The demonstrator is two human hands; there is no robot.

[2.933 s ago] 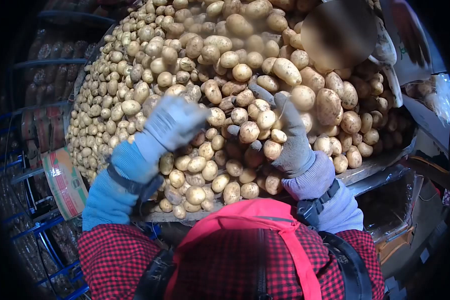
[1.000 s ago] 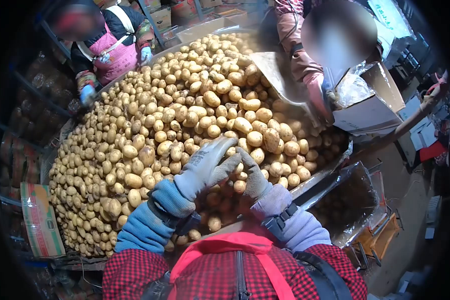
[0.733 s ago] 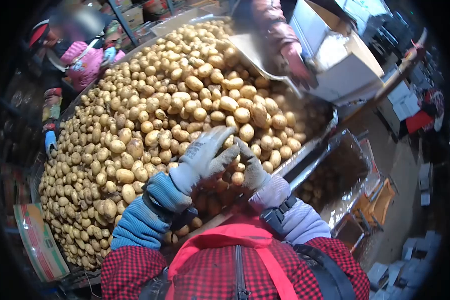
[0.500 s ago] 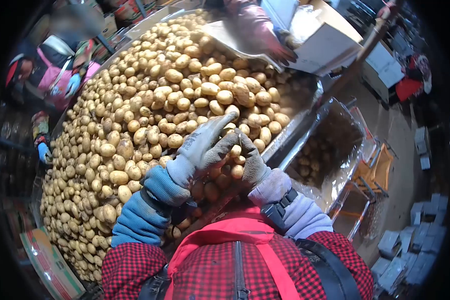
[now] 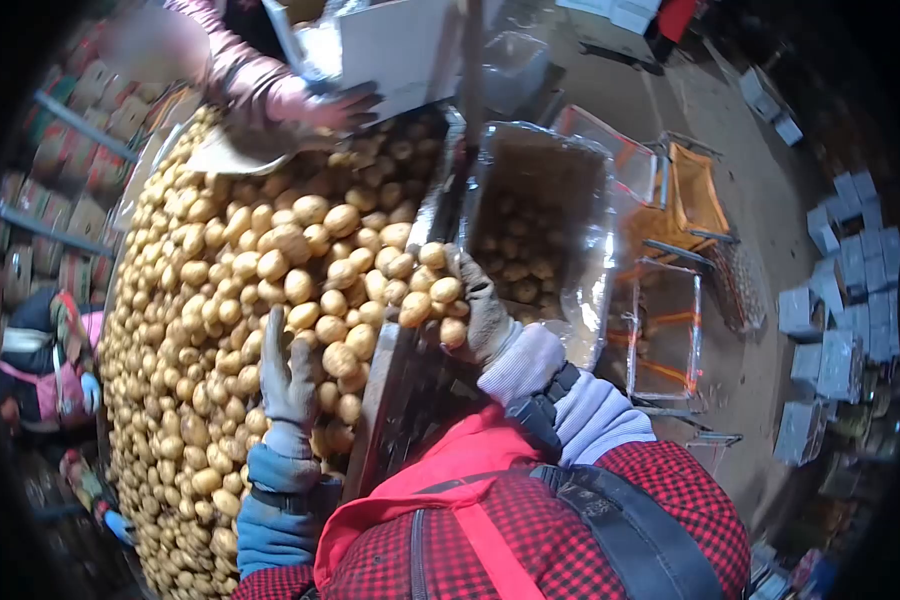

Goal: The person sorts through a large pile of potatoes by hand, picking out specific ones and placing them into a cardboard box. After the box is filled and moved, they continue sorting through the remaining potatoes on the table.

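A large heap of potatoes (image 5: 210, 400) fills the left and middle of the view. My left hand (image 5: 290, 375), in a dirty grey glove, lies against the heap with its fingers stretched out. In its grip I see no potato. My right hand (image 5: 485, 310), also gloved, curls around several potatoes (image 5: 435, 285) at the heap's edge, above a wooden board (image 5: 380, 400). Its fingertips are partly hidden behind them. To the right of that hand stands a plastic-lined crate (image 5: 595, 235) with potatoes in its bottom.
Another person's gloved hand (image 5: 345, 105) is by a white box (image 5: 400, 60) at the back, near a pale scoop (image 5: 235, 150). A post (image 5: 472, 60) rises beside the crate. Orange-framed carts (image 5: 695, 195) and stacked grey boxes (image 5: 830, 360) stand right. Another person (image 5: 55, 370) is at left.
My view has turned to the right. My hands, close together before, are now apart: the left is over the heap, the right is beside the crate with several potatoes.
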